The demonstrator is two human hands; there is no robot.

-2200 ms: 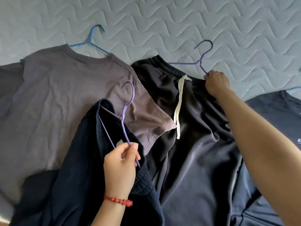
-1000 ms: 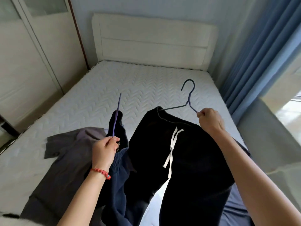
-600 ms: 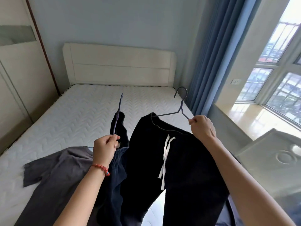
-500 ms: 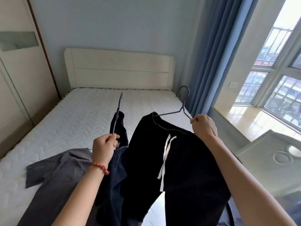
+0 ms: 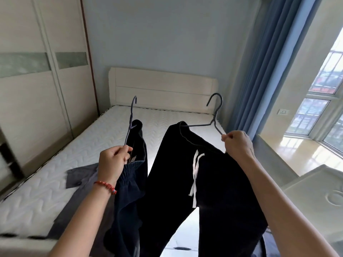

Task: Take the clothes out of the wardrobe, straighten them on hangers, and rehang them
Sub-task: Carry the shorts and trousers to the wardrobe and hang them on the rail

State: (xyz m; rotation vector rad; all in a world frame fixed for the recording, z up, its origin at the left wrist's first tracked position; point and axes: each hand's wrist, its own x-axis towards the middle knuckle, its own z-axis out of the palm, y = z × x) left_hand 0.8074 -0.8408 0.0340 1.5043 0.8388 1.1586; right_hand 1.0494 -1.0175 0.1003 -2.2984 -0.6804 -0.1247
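Note:
I hold two garments up over the bed. My left hand [image 5: 114, 160] pinches a thin wire hanger [image 5: 130, 119] seen edge-on, with dark navy elastic-waist trousers [image 5: 130, 191] hanging from it. My right hand [image 5: 238, 145] grips the right shoulder of a second wire hanger [image 5: 213, 117], its hook pointing up. Black trousers with a white drawstring [image 5: 204, 191] hang from that hanger and drape down to the bottom of the frame. A grey T-shirt [image 5: 83, 177] lies flat on the mattress below my left arm.
The white quilted mattress [image 5: 74, 145] and cream headboard [image 5: 163, 89] fill the middle. Closed wardrobe sliding doors [image 5: 37, 80] stand at the left. Blue curtains [image 5: 263, 71] and a window [image 5: 319, 93] are at the right, with a white piece of furniture [image 5: 319, 188] below.
Both hands have lifted the two hangers with their trousers off the bed into the air. My view has swung up from the mattress to the headboard, wardrobe and window.

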